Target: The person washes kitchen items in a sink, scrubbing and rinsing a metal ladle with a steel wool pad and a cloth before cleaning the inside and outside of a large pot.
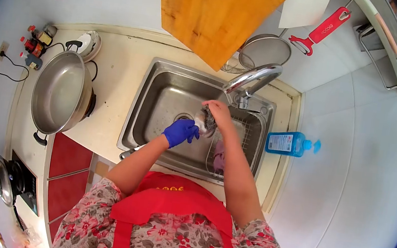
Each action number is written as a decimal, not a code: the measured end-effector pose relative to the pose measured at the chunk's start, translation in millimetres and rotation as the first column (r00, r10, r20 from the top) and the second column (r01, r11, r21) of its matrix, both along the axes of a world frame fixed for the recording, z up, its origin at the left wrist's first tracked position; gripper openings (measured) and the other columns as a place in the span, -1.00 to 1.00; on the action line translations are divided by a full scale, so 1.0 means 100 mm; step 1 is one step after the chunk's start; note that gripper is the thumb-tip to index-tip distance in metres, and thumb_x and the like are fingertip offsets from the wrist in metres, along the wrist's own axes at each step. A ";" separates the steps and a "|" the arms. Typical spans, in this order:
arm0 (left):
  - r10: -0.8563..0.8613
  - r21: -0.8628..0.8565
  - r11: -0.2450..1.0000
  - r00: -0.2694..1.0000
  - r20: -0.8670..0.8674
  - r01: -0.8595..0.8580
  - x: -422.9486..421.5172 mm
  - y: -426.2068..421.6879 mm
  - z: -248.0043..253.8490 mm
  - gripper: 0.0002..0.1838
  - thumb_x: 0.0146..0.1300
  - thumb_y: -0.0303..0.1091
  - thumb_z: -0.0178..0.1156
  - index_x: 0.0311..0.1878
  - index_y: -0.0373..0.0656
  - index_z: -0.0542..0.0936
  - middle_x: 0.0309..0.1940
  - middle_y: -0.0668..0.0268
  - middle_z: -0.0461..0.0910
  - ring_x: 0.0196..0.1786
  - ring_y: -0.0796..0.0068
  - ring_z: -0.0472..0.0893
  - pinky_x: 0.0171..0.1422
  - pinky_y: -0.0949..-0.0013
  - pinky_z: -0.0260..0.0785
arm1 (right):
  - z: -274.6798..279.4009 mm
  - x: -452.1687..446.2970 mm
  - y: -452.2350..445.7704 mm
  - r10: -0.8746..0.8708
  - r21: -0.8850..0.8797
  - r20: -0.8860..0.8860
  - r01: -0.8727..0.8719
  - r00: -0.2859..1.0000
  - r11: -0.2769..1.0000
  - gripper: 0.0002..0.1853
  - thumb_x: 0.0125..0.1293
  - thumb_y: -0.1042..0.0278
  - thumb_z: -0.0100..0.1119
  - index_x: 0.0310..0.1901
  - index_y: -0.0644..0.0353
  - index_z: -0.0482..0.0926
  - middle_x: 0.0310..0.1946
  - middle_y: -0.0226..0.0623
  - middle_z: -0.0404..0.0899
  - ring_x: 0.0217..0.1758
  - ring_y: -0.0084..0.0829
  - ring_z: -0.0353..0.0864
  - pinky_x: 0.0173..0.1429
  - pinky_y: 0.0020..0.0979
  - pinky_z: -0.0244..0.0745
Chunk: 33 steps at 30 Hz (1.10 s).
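Over the sink, my left hand in a blue glove is closed on the near side of a small rounded shiny metal piece; its full shape is hidden. My bare right hand presses a dark grey scouring pad, likely steel wool, against that metal. Above both hands the chrome faucet curves over the basin. A wire rack fills the right side of the sink, with a purple cloth on it.
A large two-handled pan stands on the left counter, near stacked plates and bottles. A blue soap bottle sits right of the sink. The cutting board, strainer and red peeler are at the back wall.
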<state>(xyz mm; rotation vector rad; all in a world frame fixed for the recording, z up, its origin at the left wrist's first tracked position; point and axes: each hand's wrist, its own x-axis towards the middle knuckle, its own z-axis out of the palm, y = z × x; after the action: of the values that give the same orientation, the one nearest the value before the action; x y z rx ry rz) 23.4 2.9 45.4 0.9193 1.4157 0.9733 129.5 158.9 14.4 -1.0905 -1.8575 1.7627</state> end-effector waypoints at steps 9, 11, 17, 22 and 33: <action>0.248 0.363 0.913 0.959 -0.138 -0.183 -0.03 0.14 -0.59 -0.88 0.21 -0.38 0.03 -0.31 -0.19 0.52 -0.50 0.31 0.56 -0.56 0.56 0.43 -0.43 0.43 0.31 | 0.51 -0.08 -0.85 -0.139 0.808 -0.115 0.174 0.984 0.563 -0.76 0.07 0.52 -0.02 -0.20 0.31 0.53 -0.15 -0.08 0.48 -0.09 -0.06 0.46 0.05 -0.28 0.35; 0.226 0.186 0.955 0.973 0.057 -0.232 -0.07 0.12 -0.42 -0.86 0.24 -0.34 0.02 -0.32 -0.18 0.52 -0.52 0.33 0.55 -0.58 0.60 0.41 -0.47 0.47 0.28 | 0.34 -0.05 -0.59 -0.204 0.670 -0.144 0.247 0.968 0.700 -0.75 0.09 0.52 -0.01 -0.17 0.31 0.52 -0.11 -0.09 0.46 -0.04 -0.08 0.44 0.07 -0.27 0.33; 0.308 0.016 0.946 0.915 0.262 -0.323 -0.13 0.18 -0.16 -0.79 0.31 -0.27 -0.02 -0.36 -0.16 0.51 -0.58 0.39 0.48 -0.60 0.68 0.36 -0.53 0.58 0.17 | 0.13 -0.05 -0.68 -0.411 0.355 -0.183 0.450 0.893 0.819 -0.68 0.18 0.45 0.00 -0.01 0.29 0.43 0.03 -0.07 0.39 0.05 -0.14 0.40 0.12 -0.30 0.27; 0.296 -0.022 0.954 0.934 0.202 -0.298 -0.07 0.13 -0.15 -0.75 0.30 -0.21 0.00 -0.40 -0.15 0.50 -0.63 0.38 0.47 -0.63 0.64 0.38 -0.55 0.58 0.17 | -0.11 -0.11 -0.65 -0.662 -0.159 -0.126 0.644 0.738 0.748 -0.74 0.16 0.42 0.12 -0.10 0.28 0.47 -0.10 -0.20 0.48 -0.10 -0.25 0.49 0.05 -0.32 0.36; 0.022 -0.238 0.969 0.940 0.340 0.064 -0.12 -0.29 0.04 -0.76 0.30 -0.23 0.00 -0.35 -0.22 0.48 -0.62 0.29 0.48 -0.61 0.56 0.45 -0.52 0.50 0.29 | -0.19 0.07 0.16 -0.857 -0.984 -0.048 0.125 0.513 0.129 -0.93 0.11 0.40 0.19 -0.37 0.13 0.53 -0.47 -0.38 0.55 -0.40 -0.40 0.55 -0.34 -0.37 0.51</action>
<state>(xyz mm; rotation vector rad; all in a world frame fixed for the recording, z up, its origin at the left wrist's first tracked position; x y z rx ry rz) 11.0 -25.7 49.7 0.5488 1.1939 0.8682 136.2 175.0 -4.2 -1.0070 0.2592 2.1836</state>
